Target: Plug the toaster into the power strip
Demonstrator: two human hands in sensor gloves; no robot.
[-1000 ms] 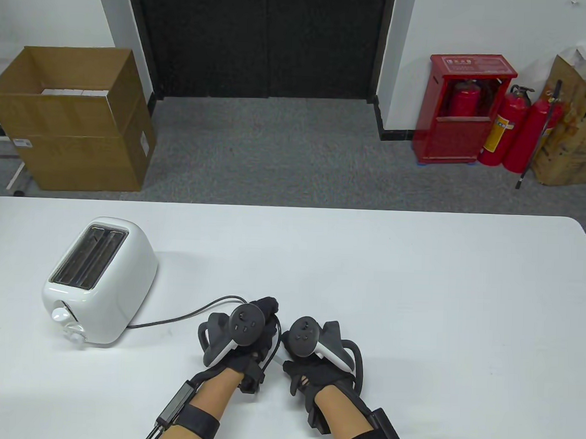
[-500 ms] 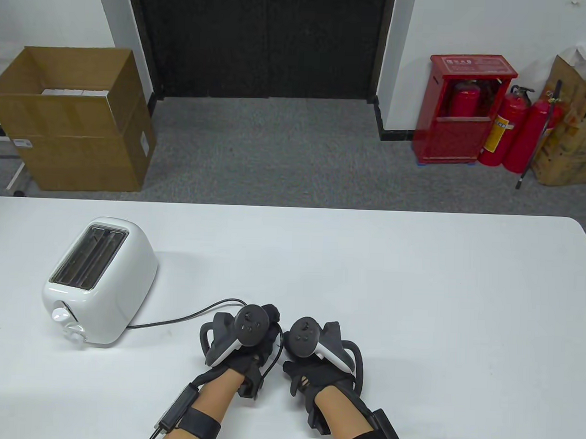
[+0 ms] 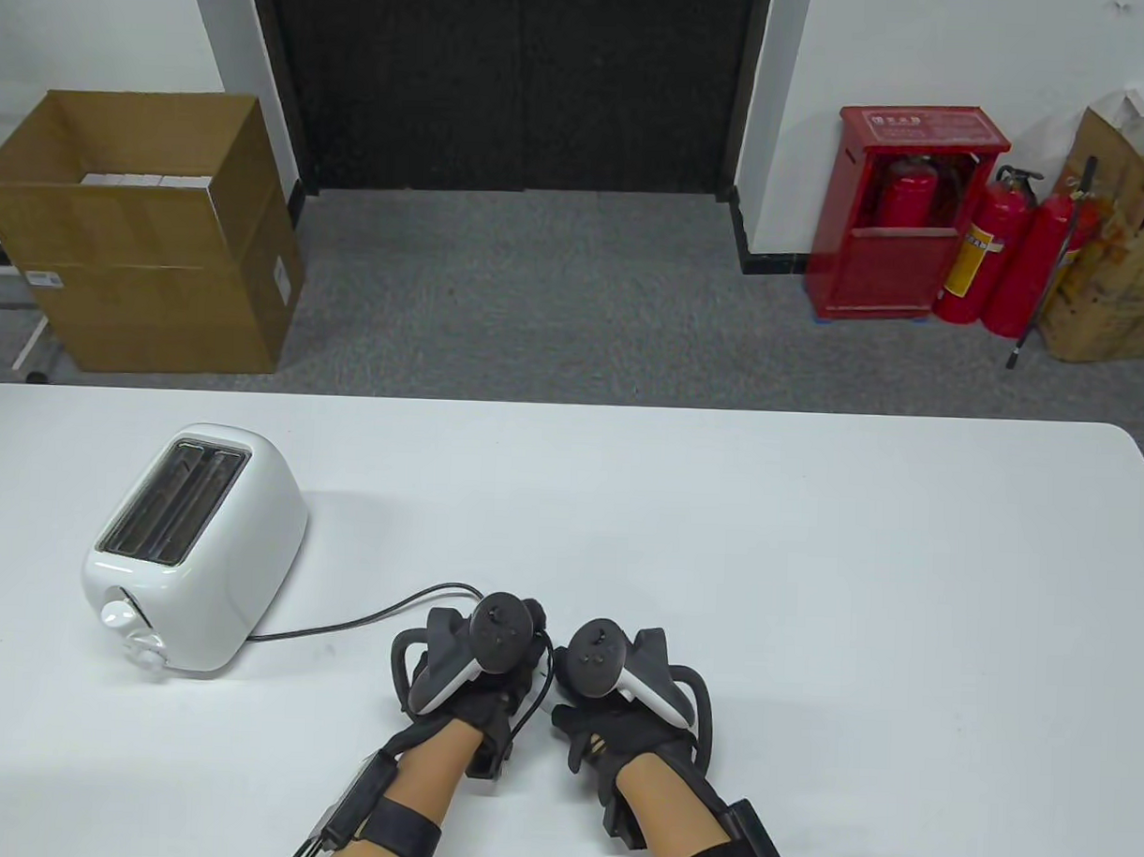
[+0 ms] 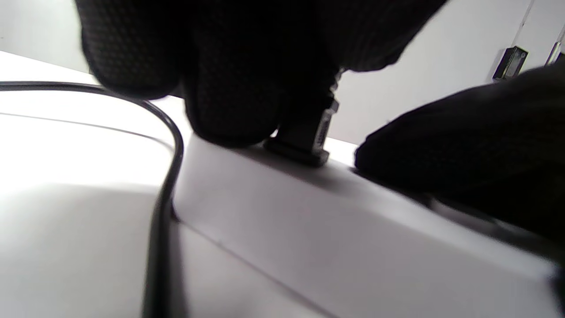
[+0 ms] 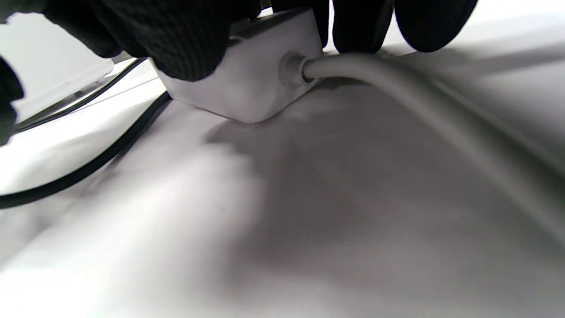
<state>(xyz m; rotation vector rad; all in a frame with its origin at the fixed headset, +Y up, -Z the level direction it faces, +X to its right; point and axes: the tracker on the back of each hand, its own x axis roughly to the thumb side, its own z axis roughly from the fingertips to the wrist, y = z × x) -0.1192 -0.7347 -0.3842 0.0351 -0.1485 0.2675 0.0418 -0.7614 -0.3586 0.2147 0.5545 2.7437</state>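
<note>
The white two-slot toaster point(image 3: 193, 546) stands at the table's left. Its black cord point(image 3: 359, 618) runs right to my hands at the front middle. My left hand point(image 3: 480, 660) grips the black plug point(image 4: 304, 137), which sits upright against the top of the white power strip point(image 4: 318, 221). My right hand point(image 3: 610, 683) holds the strip's end point(image 5: 251, 84) down on the table, thumb on one side and fingers point(image 5: 362, 26) on the other. The strip is hidden under my hands in the table view. How far the prongs are in is hidden.
The strip's pale cable point(image 5: 419, 106) leaves its end towards me. The toaster cord point(image 4: 165, 176) loops close beside the strip. The white table point(image 3: 811, 568) stretches to the right. A cardboard box point(image 3: 138, 235) and red fire extinguishers point(image 3: 1000, 247) stand on the floor beyond it.
My left hand has shifted a little right and towards me, closing on the right hand. The right hand and the toaster have stayed put.
</note>
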